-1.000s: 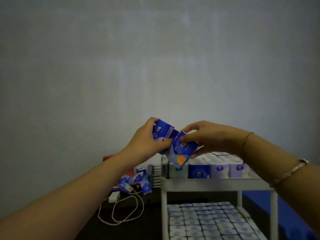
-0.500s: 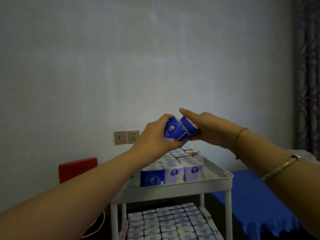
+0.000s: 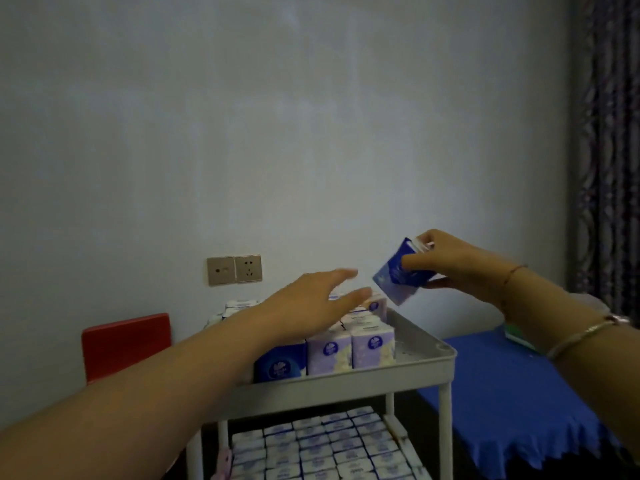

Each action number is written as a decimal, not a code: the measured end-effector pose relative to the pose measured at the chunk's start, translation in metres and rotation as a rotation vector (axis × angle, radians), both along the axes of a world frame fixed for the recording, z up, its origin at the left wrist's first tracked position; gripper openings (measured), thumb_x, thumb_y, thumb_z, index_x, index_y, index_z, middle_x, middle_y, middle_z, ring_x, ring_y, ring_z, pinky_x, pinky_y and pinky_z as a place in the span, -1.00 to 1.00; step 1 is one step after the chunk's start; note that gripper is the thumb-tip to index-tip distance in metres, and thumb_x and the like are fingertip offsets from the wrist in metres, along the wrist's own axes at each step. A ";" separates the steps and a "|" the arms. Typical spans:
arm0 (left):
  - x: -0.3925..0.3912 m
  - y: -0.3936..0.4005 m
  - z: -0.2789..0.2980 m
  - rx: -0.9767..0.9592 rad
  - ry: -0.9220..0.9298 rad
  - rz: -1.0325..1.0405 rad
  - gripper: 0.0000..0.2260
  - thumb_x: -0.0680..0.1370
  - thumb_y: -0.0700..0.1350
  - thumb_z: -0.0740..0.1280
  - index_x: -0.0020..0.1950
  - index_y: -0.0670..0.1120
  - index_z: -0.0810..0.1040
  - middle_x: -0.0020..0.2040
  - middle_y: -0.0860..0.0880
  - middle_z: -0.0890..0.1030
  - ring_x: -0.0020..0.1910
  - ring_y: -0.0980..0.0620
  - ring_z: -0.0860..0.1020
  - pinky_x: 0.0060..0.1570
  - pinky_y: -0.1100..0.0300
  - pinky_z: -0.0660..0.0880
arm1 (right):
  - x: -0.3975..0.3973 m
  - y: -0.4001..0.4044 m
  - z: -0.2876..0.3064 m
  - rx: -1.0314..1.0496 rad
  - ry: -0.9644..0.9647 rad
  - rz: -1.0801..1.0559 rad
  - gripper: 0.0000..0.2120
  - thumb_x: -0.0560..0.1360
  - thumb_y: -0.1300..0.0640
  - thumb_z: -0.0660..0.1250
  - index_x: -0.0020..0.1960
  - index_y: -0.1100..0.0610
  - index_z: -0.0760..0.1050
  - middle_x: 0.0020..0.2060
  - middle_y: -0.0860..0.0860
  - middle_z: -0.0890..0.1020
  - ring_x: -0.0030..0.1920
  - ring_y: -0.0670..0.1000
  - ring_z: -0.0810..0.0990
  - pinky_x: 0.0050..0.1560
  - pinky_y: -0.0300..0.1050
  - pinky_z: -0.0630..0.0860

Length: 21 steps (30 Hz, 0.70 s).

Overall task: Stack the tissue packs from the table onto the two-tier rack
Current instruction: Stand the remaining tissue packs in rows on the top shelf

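One blue tissue pack [image 3: 398, 276] pinched by right hand [image 3: 460, 268]; spread left hand [image 3: 311, 303] hides rack [image 3: 346, 384] packs.

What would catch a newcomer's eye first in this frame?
The right hand holds a tilted blue tissue pack in the air above the far right corner of the white rack. The left hand reaches, fingers straight, over the packs standing on the top tier. Behind, at left, stands a red chair.

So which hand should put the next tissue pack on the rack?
Probably the right hand: it already grips a blue tissue pack above the rack's top tier. The left hand is open, holding nothing.
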<state>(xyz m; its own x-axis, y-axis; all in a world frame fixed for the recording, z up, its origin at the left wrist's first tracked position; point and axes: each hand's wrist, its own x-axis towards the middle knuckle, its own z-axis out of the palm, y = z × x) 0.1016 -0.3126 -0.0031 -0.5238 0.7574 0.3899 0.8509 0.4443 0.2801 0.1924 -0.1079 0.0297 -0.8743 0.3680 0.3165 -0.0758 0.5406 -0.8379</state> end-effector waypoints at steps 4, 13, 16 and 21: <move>-0.019 -0.004 -0.011 -0.251 -0.085 0.036 -0.51 0.62 0.19 0.08 0.53 0.13 0.15 0.54 0.07 0.17 0.50 0.08 0.16 0.43 0.19 0.04 | -0.007 0.016 -0.011 0.195 -0.300 0.088 -0.60 0.42 0.27 0.40 0.19 0.12 0.34 0.07 0.10 0.55 0.05 0.05 0.57 0.02 -0.05 0.61; -0.031 -0.002 -0.018 -0.302 -0.136 0.012 -0.54 0.62 0.20 0.03 0.52 0.16 0.17 0.54 0.10 0.15 0.52 0.12 0.10 0.48 0.18 -0.06 | -0.043 0.005 -0.052 0.175 -0.291 0.221 -0.32 0.44 0.31 0.39 0.41 -0.02 0.15 0.34 0.09 0.35 0.18 0.07 0.52 0.10 -0.01 0.59; -0.030 -0.003 -0.019 -0.299 -0.141 0.002 -0.54 0.62 0.20 0.02 0.52 0.15 0.18 0.54 0.11 0.16 0.51 0.13 0.11 0.45 0.20 -0.05 | -0.039 0.008 -0.060 0.137 -0.309 0.184 -0.20 0.47 0.30 0.37 0.49 0.00 -0.05 0.37 0.14 0.29 0.19 0.08 0.50 0.09 -0.07 0.58; -0.029 -0.003 -0.018 -0.289 -0.151 -0.005 -0.54 0.63 0.18 0.03 0.52 0.11 0.20 0.53 0.13 0.18 0.50 0.15 0.12 0.45 0.23 -0.04 | -0.043 0.008 -0.065 0.129 -0.324 0.102 -0.28 0.50 0.30 0.31 0.49 0.10 -0.03 0.23 0.16 0.43 0.21 0.10 0.50 0.20 -0.05 0.52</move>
<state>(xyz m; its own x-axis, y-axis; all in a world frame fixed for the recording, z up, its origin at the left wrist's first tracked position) 0.0723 -0.3155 -0.0209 -0.5554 0.8280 0.0769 0.8117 0.5197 0.2665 0.1492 -0.0994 -0.0356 -0.9670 0.2487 0.0550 0.1235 0.6469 -0.7525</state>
